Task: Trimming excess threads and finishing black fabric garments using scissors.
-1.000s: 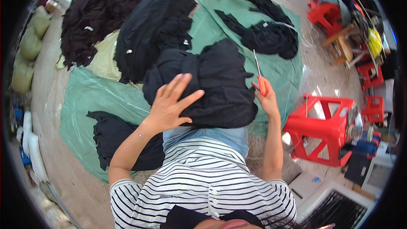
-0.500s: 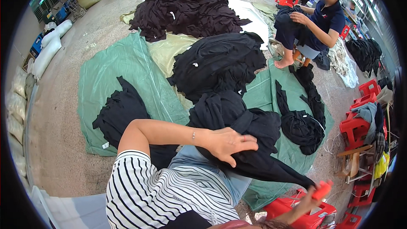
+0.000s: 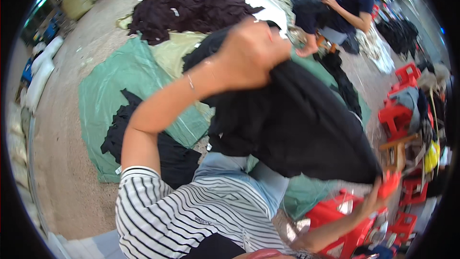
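Observation:
A black cloth garment (image 3: 297, 124) hangs stretched between my two hands, above my lap. My left hand (image 3: 254, 55), blurred by motion, is closed on its upper edge, raised in front of the piles. At the lower right, my right hand (image 3: 381, 192) is closed round a small red tool (image 3: 389, 184), its kind too blurred to make out, and sits at the garment's far corner. Behind the garment lies a black garment pile (image 3: 206, 50), partly hidden. Another black garment (image 3: 172, 158) lies on the green sheet (image 3: 103, 100) to the left.
A dark brown garment heap (image 3: 187, 5) lies farther off. At the upper right a seated person (image 3: 352, 7) handles dark cloth. Red plastic stools (image 3: 395, 117) line the right side, one (image 3: 330, 216) near my right arm. White sacks (image 3: 40, 79) lie along the left.
My left hand has gone from lying spread on the garment to gripping and lifting it up and away. My right hand has moved slightly right and up, so the cloth is now spread out.

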The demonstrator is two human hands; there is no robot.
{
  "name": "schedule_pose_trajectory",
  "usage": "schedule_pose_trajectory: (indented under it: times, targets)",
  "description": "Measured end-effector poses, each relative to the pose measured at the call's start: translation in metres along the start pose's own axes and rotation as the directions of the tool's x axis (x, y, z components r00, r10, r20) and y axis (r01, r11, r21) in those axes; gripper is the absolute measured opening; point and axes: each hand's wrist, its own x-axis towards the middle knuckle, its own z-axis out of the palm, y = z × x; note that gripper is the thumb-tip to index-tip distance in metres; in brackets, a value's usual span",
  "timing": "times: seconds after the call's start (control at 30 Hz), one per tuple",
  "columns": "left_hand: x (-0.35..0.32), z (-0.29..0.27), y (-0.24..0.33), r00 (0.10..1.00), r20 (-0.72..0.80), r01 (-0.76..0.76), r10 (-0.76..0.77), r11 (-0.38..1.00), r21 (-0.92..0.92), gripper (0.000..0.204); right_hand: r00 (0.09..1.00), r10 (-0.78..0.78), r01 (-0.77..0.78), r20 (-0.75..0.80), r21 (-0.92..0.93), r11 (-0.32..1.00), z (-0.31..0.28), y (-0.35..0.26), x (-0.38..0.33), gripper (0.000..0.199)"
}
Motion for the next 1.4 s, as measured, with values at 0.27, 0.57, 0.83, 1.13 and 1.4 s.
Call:
schedule_pose_trajectory:
  times: [0.27, 0.57, 0.83, 1.13, 1.4]
  targets:
    - [-0.013, -0.064, -0.013, 0.971, -0.215, -0.056, 0.11, 0.969, 0.241, 0.03, 0.998, -0.054, 0.053, 0.022, 0.058, 0.997, 0.058, -0.009, 0.003, 0.051]
    - [-0.252, -0.038, 0.097, 0.049, 0.987, 0.464, -0.156, 0.878, 0.116, 0.041, 0.741, 0.532, -0.492, 0.41, -0.208, 0.845, 0.037, 0.057, -0.151, 0.051]
    - [-0.146, 0.042, 0.106, 0.748, 0.592, 0.626, -0.301, 0.618, -0.476, 0.005, 0.81, 0.453, -0.239, 0.373, -0.495, 0.835, 0.045, 0.019, -0.181, 0.063]
    - [-0.123, 0.166, 0.128, 0.861, 0.49, 0.46, -0.135, 0.617, -0.639, 0.017, 0.703, 0.43, -0.206, 0.566, -0.417, 0.885, 0.057, -0.036, -0.195, 0.046]
    - [-0.137, 0.176, 0.121, 0.859, 0.487, 0.48, -0.161, 0.585, -0.654, 0.011, 0.707, 0.419, -0.196, 0.57, -0.41, 0.891, 0.082, -0.047, -0.198, 0.035]
